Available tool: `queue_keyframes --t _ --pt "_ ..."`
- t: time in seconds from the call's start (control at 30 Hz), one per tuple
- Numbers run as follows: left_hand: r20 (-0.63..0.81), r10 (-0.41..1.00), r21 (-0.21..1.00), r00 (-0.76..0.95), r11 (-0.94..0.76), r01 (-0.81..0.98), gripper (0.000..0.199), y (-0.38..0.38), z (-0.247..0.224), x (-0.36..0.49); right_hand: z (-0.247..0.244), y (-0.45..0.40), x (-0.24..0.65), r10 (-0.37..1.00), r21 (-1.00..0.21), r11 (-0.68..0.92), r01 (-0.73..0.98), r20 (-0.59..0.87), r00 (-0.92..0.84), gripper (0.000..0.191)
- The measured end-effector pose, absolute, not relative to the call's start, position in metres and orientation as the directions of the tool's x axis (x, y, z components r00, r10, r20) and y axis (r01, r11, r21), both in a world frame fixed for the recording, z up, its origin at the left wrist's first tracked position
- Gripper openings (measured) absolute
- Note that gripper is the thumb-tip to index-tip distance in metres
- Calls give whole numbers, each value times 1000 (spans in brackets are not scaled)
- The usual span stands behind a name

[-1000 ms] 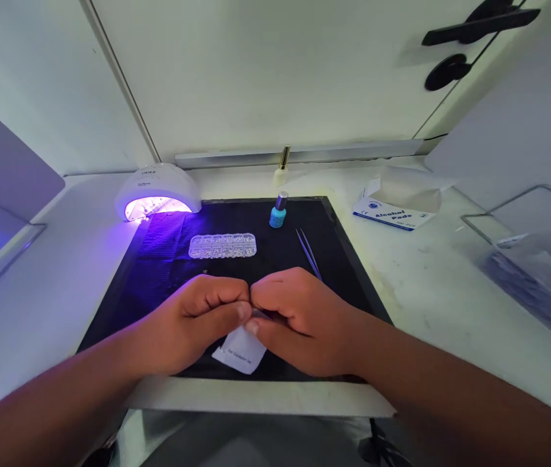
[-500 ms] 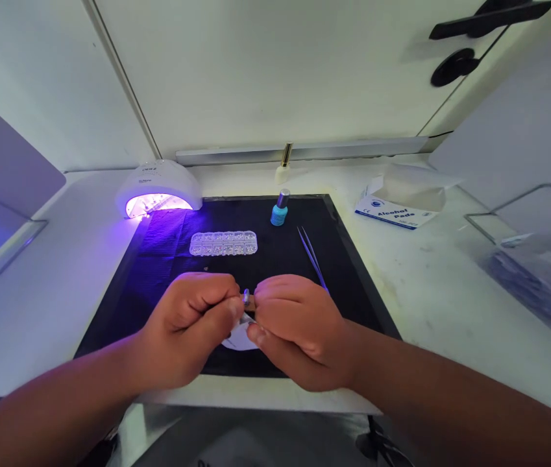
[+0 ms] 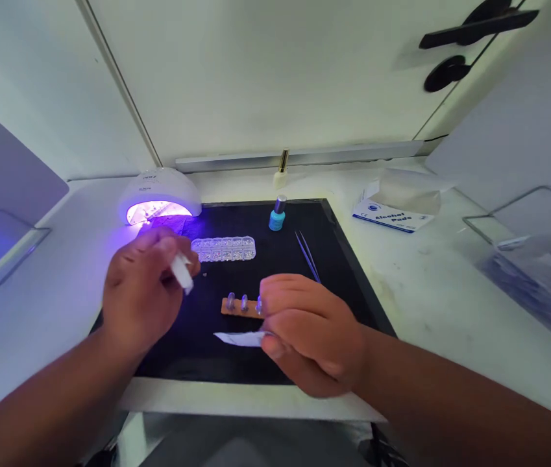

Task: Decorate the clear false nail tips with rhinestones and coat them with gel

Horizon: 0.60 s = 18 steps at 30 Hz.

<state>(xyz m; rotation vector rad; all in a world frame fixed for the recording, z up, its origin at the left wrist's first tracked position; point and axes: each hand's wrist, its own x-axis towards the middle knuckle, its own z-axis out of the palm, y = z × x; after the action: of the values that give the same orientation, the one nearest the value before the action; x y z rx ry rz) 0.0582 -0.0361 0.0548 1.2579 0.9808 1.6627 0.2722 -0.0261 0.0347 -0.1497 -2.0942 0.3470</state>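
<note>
Between the thumb and fingers of my left hand (image 3: pixel 146 285) is a small folded white piece (image 3: pixel 182 272), blurred by motion. My right hand (image 3: pixel 311 334) pinches a flat white packet or wrapper (image 3: pixel 241 338) that points left. Just behind that packet, a tan strip (image 3: pixel 237 310) with several clear nail tips standing on it lies on the black mat (image 3: pixel 192 350); my right fingers hide its right end. A clear compartment case (image 3: pixel 226 249) of small sparkly pieces sits beyond, to the right of my left hand.
A lit UV lamp (image 3: pixel 161 194) stands at the back left. Farther back are a blue bottle (image 3: pixel 278 214) and a pale bottle with a gold cap (image 3: pixel 281 170). Tweezers (image 3: pixel 308 256) lie on the mat. An alcohol pads box (image 3: pixel 392 211) and a clear bag (image 3: pixel 542 272) are at the right.
My hands have come apart. The left has moved left and up with the small white piece, while the right keeps the white packet. More of the tan strip shows between them.
</note>
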Motion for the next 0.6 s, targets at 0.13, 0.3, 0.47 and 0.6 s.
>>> queue_keyframes --t 0.13,0.3,0.47,0.6 --pt "437 872 864 -221 -476 -166 22 -33 43 60 27 -8 265 131 -170 984 -46 880 -457 35" --pt "564 812 821 -149 -571 -7 14 -32 29 55 37 -6 271 20 1 999 40 847 -531 39" --pt "563 822 826 -84 -559 73 11 -38 23 52 70 -42 294 134 54 972 227 667 -733 15" --pt "599 746 683 292 -666 301 9 -44 43 72 72 -80 328 233 -8 958 285 602 -764 18"
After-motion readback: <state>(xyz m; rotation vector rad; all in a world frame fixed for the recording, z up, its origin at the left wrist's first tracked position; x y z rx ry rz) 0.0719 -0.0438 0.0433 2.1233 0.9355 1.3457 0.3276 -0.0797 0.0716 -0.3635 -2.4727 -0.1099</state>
